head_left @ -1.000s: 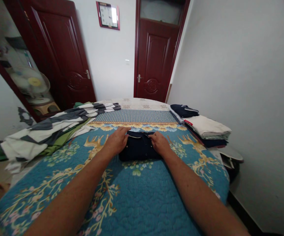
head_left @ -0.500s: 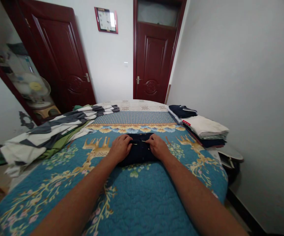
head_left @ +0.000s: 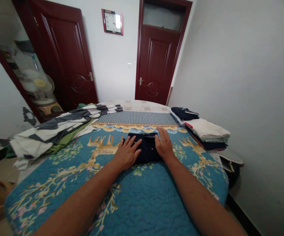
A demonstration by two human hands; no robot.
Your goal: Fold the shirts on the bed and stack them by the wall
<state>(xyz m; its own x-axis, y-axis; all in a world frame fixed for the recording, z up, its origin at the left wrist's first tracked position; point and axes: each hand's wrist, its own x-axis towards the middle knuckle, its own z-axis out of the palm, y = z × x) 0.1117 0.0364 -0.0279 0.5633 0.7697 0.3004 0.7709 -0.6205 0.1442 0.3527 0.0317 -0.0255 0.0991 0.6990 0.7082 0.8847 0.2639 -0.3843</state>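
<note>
A dark navy folded garment (head_left: 146,151) lies as a compact rectangle on the blue patterned quilted cover (head_left: 151,196). Small light specks dot its cloth, and a pale line runs near its far edge. Across its left part my left hand (head_left: 128,151) rests flat with the fingers spread. At the right edge my right hand (head_left: 164,144) stands on its side, fingers stretched out and touching the cloth. Neither hand grips anything. Which kind of garment it is cannot be made out in its folded shape.
A loose heap of grey-and-white cloth (head_left: 58,131) lies at the left, with a green cloth (head_left: 65,142) under it. Folded clothes are stacked at the right, a cream folded cloth (head_left: 208,129) and a navy folded garment (head_left: 184,113) on top. A wall (head_left: 250,82) runs along the right.
Both hands have let go of the pinched cloth and opened. The left now lies flat on the garment; the right has shifted to its right edge. The view has turned slightly left.
</note>
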